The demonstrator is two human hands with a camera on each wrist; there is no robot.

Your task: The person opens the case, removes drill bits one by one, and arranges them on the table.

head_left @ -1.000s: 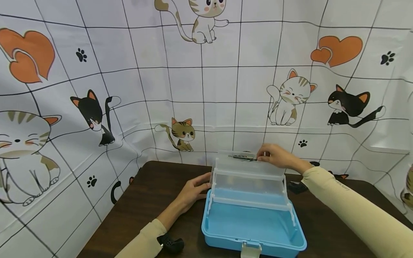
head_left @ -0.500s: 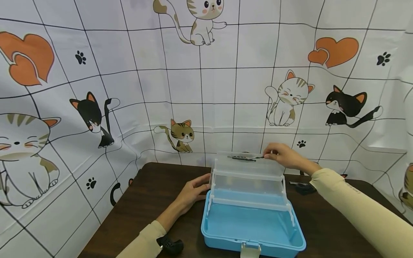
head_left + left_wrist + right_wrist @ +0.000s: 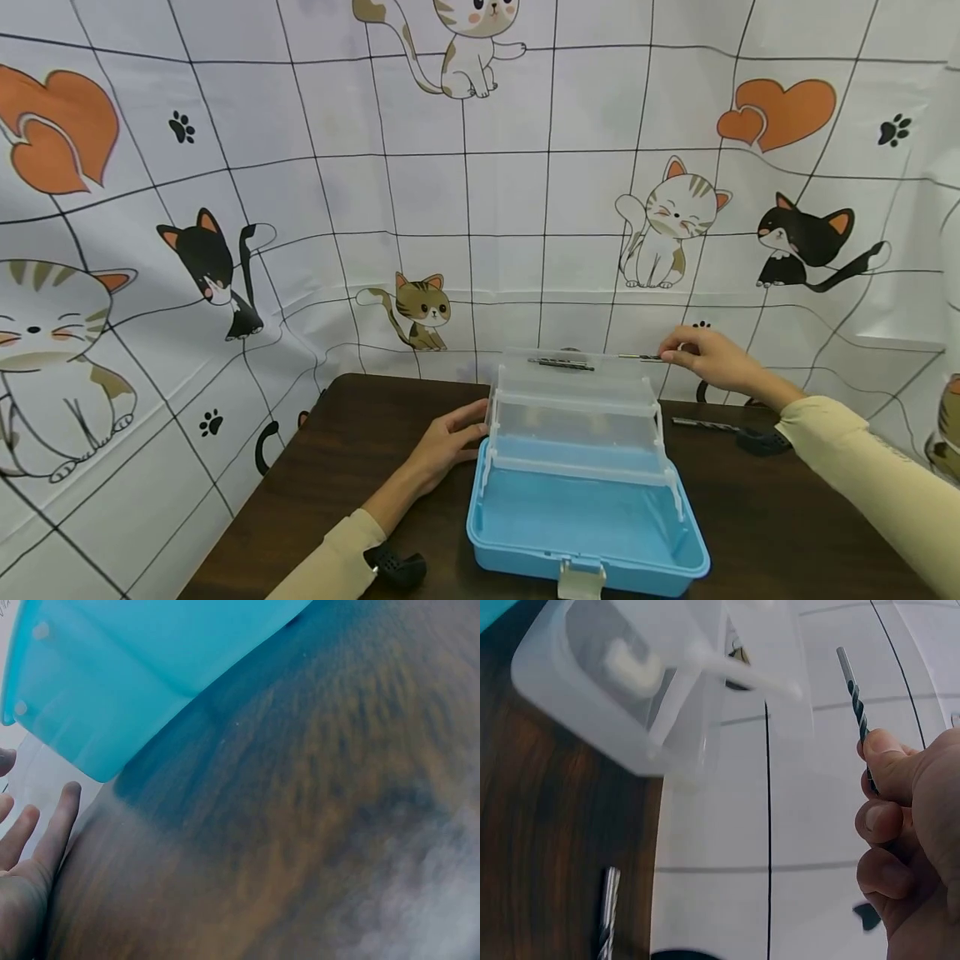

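Observation:
The right hand point(image 3: 708, 360) pinches a thin dark drill bit point(image 3: 640, 357) with a silvery shank, held in the air right of the clear upper tray point(image 3: 517, 371). In the right wrist view the drill bit point(image 3: 857, 705) sits between thumb and index finger of the right hand point(image 3: 919, 810). More dark bits point(image 3: 562, 364) lie in the top tray. The left hand point(image 3: 442, 448) rests with extended fingers against the left side of the clear trays, above the blue box point(image 3: 585, 571). Extended fingers of the left hand point(image 3: 26, 877) show in the left wrist view.
A larger drill bit point(image 3: 703, 425) lies on the dark wooden table point(image 3: 360, 425) right of the box, beside a black object point(image 3: 762, 442). Near the left sleeve is another black object point(image 3: 403, 570). A white sheet point(image 3: 510, 200) with cat drawings hangs behind the table.
The right hand has lifted away from the top tray and moved right with a drill bit, uncovering the larger bit on the table. The left hand has stayed at the trays.

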